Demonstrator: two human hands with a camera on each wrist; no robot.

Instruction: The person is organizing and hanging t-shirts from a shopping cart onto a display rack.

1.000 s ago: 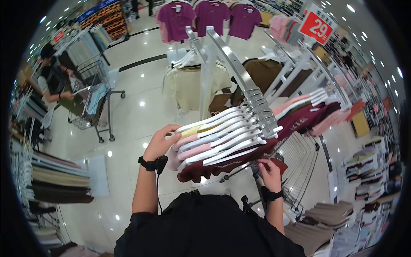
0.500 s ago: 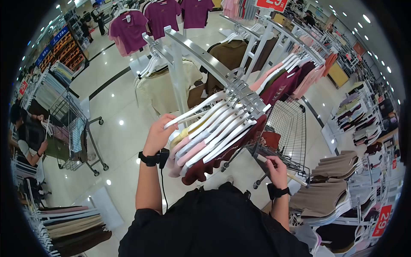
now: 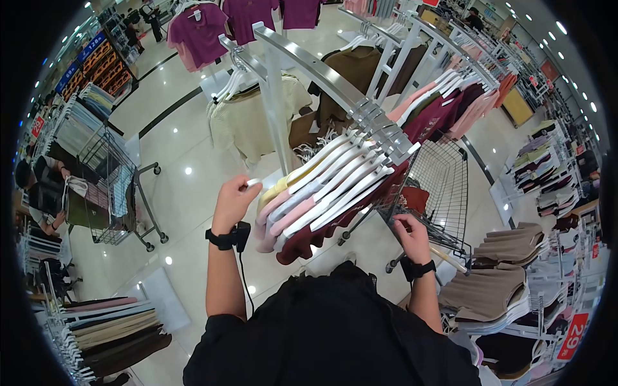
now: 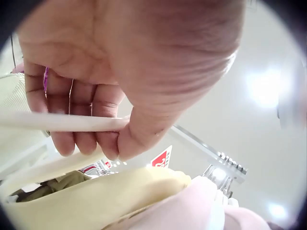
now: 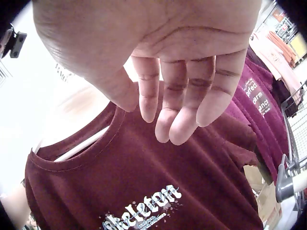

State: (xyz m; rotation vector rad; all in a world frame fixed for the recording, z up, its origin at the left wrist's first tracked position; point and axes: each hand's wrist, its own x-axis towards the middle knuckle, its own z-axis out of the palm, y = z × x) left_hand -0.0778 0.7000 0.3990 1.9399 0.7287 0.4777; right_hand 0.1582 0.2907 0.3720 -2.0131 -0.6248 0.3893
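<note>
My left hand pinches the end of a white hanger at the left side of a row of hung tops. In the left wrist view, the thumb and fingers of my left hand close on the white hanger bar, above a pale yellow top. Loosely bent, my right hand holds nothing, to the right of the maroon top. In the right wrist view, the fingers of my right hand hang in front of the maroon shirt with white lettering.
A metal rail carries the hangers. Behind the row hangs a cream top. One shopping cart stands at right; at far left, a person is beside another cart. Brown tops hang at lower right.
The head view has turned right. My left hand has gone from the row's ends to one hanger, now apart from the others. My right hand has come away from the maroon top's edge.
</note>
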